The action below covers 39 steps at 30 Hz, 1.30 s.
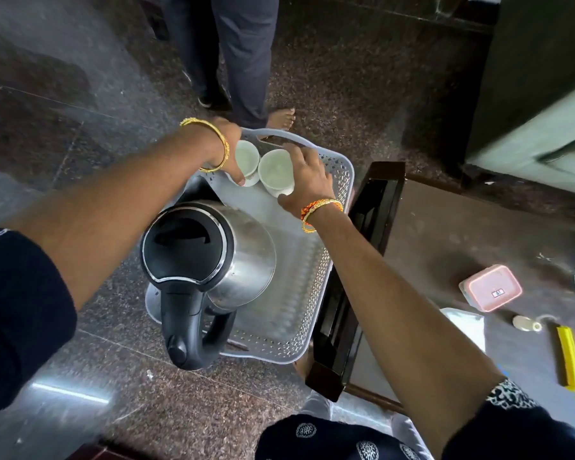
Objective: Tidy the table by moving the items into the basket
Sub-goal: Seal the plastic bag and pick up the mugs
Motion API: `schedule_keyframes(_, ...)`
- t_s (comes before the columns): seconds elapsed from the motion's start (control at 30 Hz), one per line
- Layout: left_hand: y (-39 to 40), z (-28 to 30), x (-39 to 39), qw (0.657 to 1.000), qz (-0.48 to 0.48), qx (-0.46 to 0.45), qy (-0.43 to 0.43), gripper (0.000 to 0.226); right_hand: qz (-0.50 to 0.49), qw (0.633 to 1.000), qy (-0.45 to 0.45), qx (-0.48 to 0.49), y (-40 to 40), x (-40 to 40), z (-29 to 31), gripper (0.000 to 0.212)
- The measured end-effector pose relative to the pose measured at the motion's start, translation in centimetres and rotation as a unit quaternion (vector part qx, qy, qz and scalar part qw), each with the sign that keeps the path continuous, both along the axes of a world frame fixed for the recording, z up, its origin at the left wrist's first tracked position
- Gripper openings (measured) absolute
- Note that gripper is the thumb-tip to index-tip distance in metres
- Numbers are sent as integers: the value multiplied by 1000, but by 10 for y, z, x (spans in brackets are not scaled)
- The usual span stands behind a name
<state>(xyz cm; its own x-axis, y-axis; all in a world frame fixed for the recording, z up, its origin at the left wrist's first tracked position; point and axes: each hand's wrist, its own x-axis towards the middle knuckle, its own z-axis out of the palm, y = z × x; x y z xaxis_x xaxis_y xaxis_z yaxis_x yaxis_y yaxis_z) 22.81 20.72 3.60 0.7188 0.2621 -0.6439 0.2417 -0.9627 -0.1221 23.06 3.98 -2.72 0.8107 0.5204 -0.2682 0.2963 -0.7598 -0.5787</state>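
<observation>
Polished granite floor (80, 94), with a grey perforated plastic basket (332, 207) set on it just beside a dark table (445, 247). Steel electric kettle (210, 257) with black lid and handle already stands in the near end of the basket. Both arms reach to the far end. Left hand (233, 151) grips 1 white cup (246, 157) by its outer side, fingers curled under the rim. Right hand (307, 180) holds a 2nd white cup (274, 171), fingers over the far rim, thumb near the base. The 2 cups sit just beside each other, almost touching, low inside the basket; can't tell if they're on the floor of it yet.

Step looks like setting both cups down. Doing it well: keep them upright, lower until the bases are flat, keep them off the kettle body and from knocking together, then open the fingers and lift straight up.

Still on the table: pink lidded box (490, 292), yellow bar-shaped item (570, 358), small pale round object (525, 323), a white packet (465, 323). Task roughly half done. Another person's legs (243, 54) stand beyond the basket.
</observation>
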Motion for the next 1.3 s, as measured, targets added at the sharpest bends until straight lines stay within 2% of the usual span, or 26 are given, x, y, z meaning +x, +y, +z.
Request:
schedule_keyframes(0.13,-18,29,9,999,42,2,17,55,-25,999,-4,36,-20,1,17,48)
schedule_keyframes(0.2,-46,43,12,999,29,4,-14,46,-57,995,-18,75,-34,1,28,28)
schedule_keyframes(0.27,-85,51,13,998,0,0,-66,40,-121,985,-36,119,-55,-2,38,18)
schedule_keyframes(0.43,-200,41,5,988,-29,-57,-138,32,-288,944,-75,139,-139,-13,41,36)
schedule_keyframes(0.63,-359,-11,-24,950,-24,-181,-252,15,-420,900,-102,63,-296,-35,22,23)
schedule_keyframes(0.77,-469,-44,-50,924,-26,-253,-284,16,-461,878,-94,86,-413,-59,7,19)
schedule_keyframes(0.87,-549,-65,-67,912,-65,-294,-280,15,-497,860,-86,73,-497,-77,-2,9)
schedule_keyframes(0.97,-624,-77,-71,901,-103,-314,-280,8,-544,834,-81,55,-578,-83,-9,11)
schedule_keyframes(1.1,-702,-86,-65,893,-114,-340,-271,12,-577,811,-81,52,-669,-77,-15,14)
schedule_keyframes(1.3,-777,-94,-36,882,-75,-383,-264,16,-575,811,-85,70,-754,-28,-15,11)
